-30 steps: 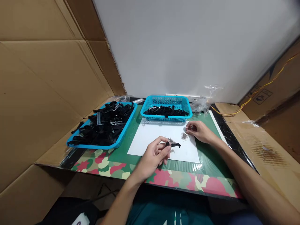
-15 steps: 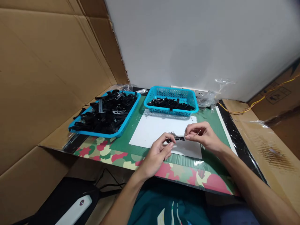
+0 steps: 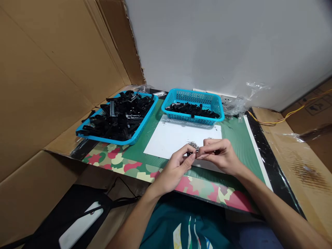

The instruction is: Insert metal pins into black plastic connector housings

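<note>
Fingers and thumb of my left hand (image 3: 178,166) pinch a small black part (image 3: 189,153), which is mostly hidden by the fingers. My right hand (image 3: 220,156) meets it from the right, thumb and fingers pressed together at the part's right end; what it holds, if anything, is hidden. Both hands are over the front of a white sheet (image 3: 166,138). Just behind the fingertips lies a pile of tiny metal pieces (image 3: 193,145) on the sheet.
A blue tray (image 3: 140,134) heaped with black parts stands at the left. Behind the sheet is a blue basket (image 3: 193,119) with smaller black parts. Clear plastic wrap (image 3: 234,106) and yellow wires (image 3: 285,119) lie at the right. Cardboard (image 3: 52,69) rises on the left.
My right hand has moved left so its fingertips meet those of my left hand, covering the black part's right end. The camera view has shifted slightly.
</note>
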A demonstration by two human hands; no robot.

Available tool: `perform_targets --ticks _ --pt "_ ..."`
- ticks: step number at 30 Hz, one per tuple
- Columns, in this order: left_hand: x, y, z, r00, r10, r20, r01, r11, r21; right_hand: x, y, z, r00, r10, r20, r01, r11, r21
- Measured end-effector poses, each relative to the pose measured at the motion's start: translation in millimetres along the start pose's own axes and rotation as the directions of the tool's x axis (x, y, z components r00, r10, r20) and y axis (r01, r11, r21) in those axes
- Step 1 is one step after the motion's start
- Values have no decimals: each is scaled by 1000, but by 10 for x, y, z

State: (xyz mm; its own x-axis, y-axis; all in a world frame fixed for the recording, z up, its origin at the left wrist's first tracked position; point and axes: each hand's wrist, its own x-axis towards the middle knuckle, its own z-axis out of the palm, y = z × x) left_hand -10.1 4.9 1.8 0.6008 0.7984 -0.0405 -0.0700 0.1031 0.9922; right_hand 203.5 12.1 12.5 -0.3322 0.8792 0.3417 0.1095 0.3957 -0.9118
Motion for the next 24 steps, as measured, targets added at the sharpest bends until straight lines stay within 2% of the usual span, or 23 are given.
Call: perform_targets --ticks 4,9,16,20,24 --pt "-5 0 -8 1000 -8 4 8 1000 -12 -6 -3 22 1000 9 -8 -9 999 -39" --pt "-16 33 16 998 8 -65 -6 999 39 -40 -17 32 990 142 7 -142 990 -14" --pt "-66 56 50 992 31 -124 0 971 241 -50 -23 66 957 290 -12 -290 957 -10" --pt "-84 74 76 987 69 -146 -14 937 348 -51 -43 50 956 293 17 -293 956 -25" --pt "-80 74 91 983 90 -162 -22 924 382 -71 -89 40 974 225 -4 -225 971 -82"
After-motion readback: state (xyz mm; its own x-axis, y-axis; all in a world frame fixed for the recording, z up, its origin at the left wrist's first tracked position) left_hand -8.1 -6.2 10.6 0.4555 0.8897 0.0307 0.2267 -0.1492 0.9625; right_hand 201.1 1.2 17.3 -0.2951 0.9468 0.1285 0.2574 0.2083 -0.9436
